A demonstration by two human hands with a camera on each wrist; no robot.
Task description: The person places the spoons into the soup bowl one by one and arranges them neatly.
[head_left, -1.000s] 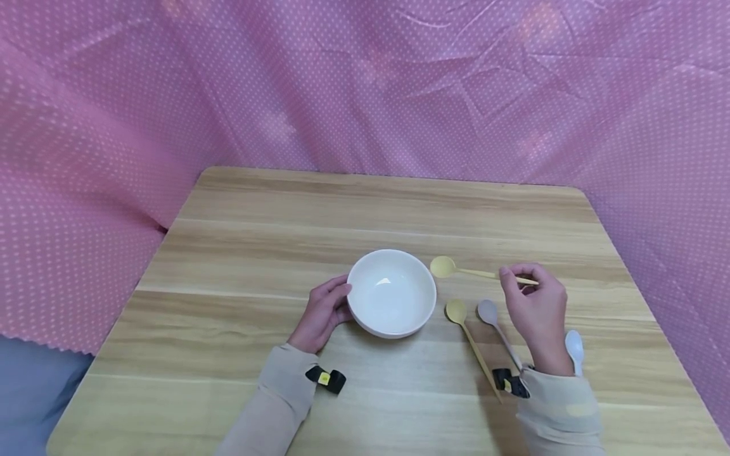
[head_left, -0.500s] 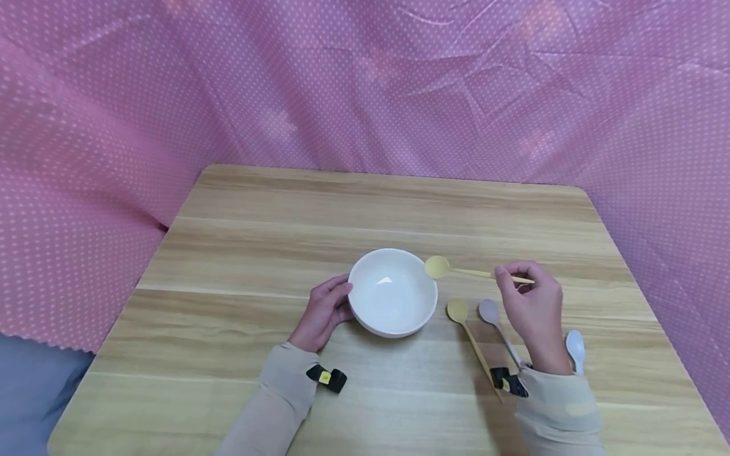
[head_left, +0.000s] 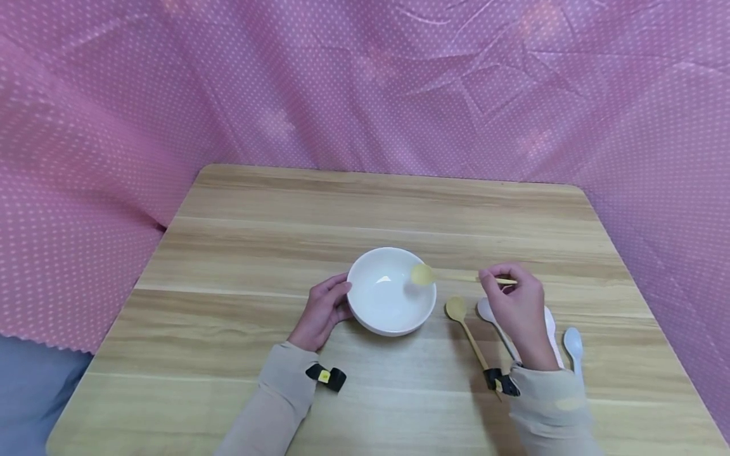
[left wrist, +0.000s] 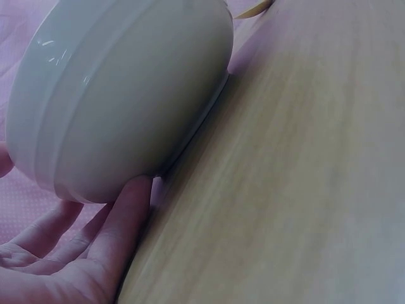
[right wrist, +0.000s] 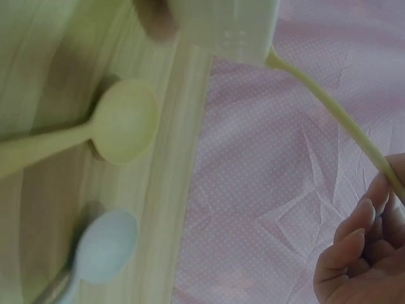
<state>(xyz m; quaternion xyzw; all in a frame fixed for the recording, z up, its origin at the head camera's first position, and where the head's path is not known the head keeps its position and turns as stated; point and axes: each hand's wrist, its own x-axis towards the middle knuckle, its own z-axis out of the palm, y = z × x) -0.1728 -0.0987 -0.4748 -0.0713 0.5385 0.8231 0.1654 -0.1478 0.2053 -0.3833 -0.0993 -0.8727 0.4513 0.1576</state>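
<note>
A white bowl point(head_left: 381, 310) stands on the wooden table, and my left hand point(head_left: 323, 315) grips its left side. The thumb lies at the rim; in the left wrist view the fingers point(left wrist: 123, 221) press against the outer wall near the base. My right hand point(head_left: 518, 310) pinches the thin handle of a yellow spoon point(head_left: 422, 275). That spoon points left, its head over the right inner part of the bowl. From the right wrist, the handle point(right wrist: 332, 104) slants to the bowl's rim, which hides the spoon's head.
Right of the bowl lie another yellow spoon point(head_left: 456, 308), a pale greyish spoon point(head_left: 486, 309), a whitish one point(head_left: 552, 332) partly behind the right wrist, and a light blue one point(head_left: 573, 344). Pink dotted cloth point(head_left: 365, 88) hangs behind the table's far edge point(head_left: 393, 175) and at both sides.
My right hand has moved left with the yellow spoon, bringing its head from beside the bowl to over its inside. The whitish spoon has come into view. The left hand stays on the bowl.
</note>
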